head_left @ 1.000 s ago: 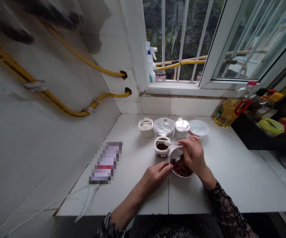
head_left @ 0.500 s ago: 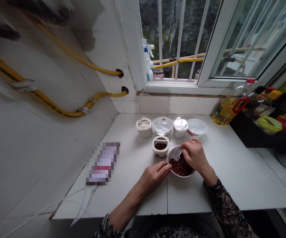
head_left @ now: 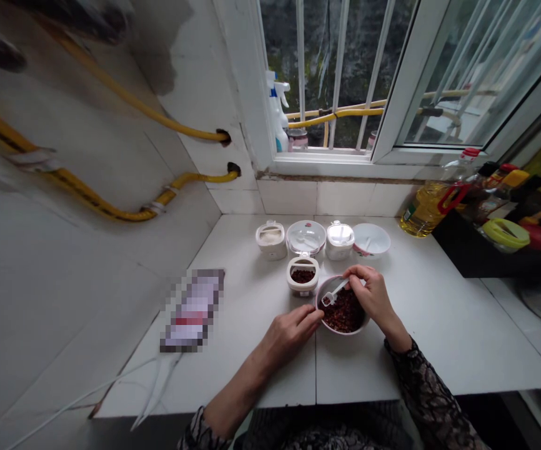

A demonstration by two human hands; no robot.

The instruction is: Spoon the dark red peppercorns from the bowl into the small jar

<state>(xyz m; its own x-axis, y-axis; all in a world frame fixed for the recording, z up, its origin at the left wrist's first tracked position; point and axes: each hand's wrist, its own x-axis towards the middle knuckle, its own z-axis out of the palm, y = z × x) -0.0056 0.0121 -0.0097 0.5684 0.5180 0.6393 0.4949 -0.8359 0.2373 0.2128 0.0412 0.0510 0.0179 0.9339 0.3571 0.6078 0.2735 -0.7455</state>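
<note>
With thumb and fingers closed on its handle, my right hand holds a small white spoon over a bowl. A little dark red stuff lies in its scoop. The white bowl is partly filled with dark red dried spice that looks like peppercorns. My left hand grips the bowl's left rim between thumb and fingers. Just behind the bowl's left side stands a small seasoning jar with its clear lid raised, holding similar dark red spice.
At the back stand a jar of pale granules, a clear-looking bowl, another white jar and a white bowl with a spoon. An oil bottle is at right. A blurred phone-like object with a cable lies left.
My right hand has lifted and tilted the spoon, so its scoop is now up at the bowl's left side. My left hand stays on the rim. The view has shifted slightly.
</note>
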